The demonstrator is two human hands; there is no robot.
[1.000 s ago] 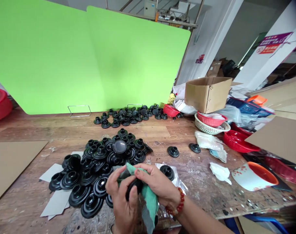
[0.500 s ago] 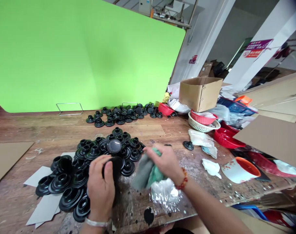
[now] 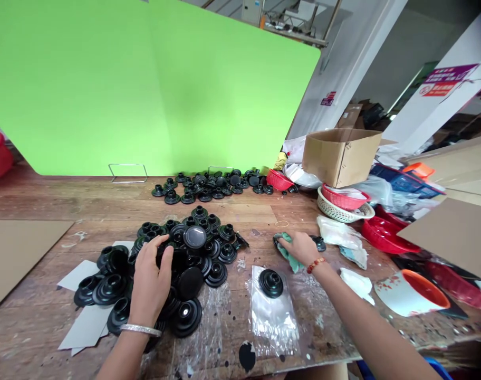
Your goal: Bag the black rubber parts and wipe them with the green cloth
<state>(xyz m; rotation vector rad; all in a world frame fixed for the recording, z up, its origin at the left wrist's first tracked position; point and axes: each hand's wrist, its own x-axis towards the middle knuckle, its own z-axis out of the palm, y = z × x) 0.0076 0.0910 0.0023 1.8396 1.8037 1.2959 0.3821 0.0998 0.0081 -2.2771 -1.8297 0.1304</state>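
Observation:
A heap of round black stepped discs with raised necks (image 3: 200, 212) covers the table in front of me. My left hand (image 3: 151, 279) is over the heap's near side, thumb and fingers apart, with nothing seen between them. Just right of it, one flat-faced disc (image 3: 190, 283) leans on the others. My right hand (image 3: 301, 248) grips a green cloth (image 3: 290, 258) low over the table; a dark piece partly shows at the cloth's left edge. Between my hands, a single black disc (image 3: 271, 283) sits neck up on a stack of clear plastic bags (image 3: 274, 319).
More black discs (image 3: 204, 195) stand along the green board (image 3: 224, 105). Grey cards (image 3: 86, 327) lie under the heap's left side. To the right are an open cardboard box (image 3: 341, 155), a white basket (image 3: 345, 212), red bowls (image 3: 386, 229) and an orange-lined white container (image 3: 412, 292).
My right hand has moved away rightward with the cloth. My left hand has opened from the disc it was holding. A black disc now sits on the clear bags. The view has shifted slightly.

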